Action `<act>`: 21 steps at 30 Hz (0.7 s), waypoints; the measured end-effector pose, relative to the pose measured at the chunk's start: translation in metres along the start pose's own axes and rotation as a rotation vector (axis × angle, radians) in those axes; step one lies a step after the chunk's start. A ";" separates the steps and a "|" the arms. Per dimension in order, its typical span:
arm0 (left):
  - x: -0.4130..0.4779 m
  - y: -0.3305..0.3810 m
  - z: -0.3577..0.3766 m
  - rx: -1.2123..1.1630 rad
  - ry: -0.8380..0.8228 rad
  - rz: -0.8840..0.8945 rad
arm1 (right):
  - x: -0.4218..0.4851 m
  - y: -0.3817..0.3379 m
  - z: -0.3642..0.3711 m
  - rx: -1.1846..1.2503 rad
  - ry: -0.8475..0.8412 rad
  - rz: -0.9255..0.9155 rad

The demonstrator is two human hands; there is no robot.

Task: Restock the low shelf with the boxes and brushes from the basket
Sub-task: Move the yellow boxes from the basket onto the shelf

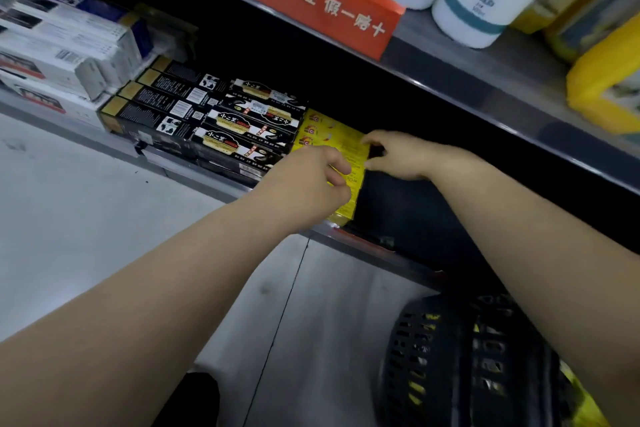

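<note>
A stack of flat yellow cardboard boxes [334, 132] lies mid-frame on the low grey metal shelf [187, 163], touching the rows of long black boxes with gold print [242, 130] to the left. My left hand [318, 180] grips its near end and my right hand [398, 156] pinches its right edge. The black perforated plastic basket [433, 357] sits at lower right, with yellow packs [585, 402] inside.

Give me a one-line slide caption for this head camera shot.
Left hand and right hand grip yellow boxes on the low shelf beside black boxes, basket below.
</note>
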State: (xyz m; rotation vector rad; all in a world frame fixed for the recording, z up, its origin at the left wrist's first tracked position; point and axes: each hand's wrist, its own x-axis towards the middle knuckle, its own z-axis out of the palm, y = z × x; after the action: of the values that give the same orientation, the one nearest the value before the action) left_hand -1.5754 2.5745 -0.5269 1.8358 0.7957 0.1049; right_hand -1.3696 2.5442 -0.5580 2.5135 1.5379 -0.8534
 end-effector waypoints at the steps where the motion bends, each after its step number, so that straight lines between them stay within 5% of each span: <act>1: -0.003 0.009 0.006 0.037 -0.004 0.037 | -0.028 0.000 -0.008 0.069 0.032 -0.038; 7: -0.031 0.056 0.051 0.198 -0.045 0.260 | -0.211 0.035 -0.020 0.431 0.221 -0.119; 13: -0.083 0.082 0.112 0.448 -0.219 0.711 | -0.352 0.133 0.029 0.548 0.316 0.181; 17: -0.112 0.087 0.149 0.597 -0.423 0.883 | -0.411 0.212 0.092 0.275 0.097 0.527; 21: -0.122 0.095 0.181 0.661 -0.527 0.876 | -0.422 0.248 0.124 0.116 -0.204 0.636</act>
State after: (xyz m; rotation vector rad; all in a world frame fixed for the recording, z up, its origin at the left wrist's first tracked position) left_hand -1.5471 2.3416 -0.4845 2.5613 -0.4392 -0.0998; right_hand -1.3579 2.0422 -0.5086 2.6302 0.5750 -1.0520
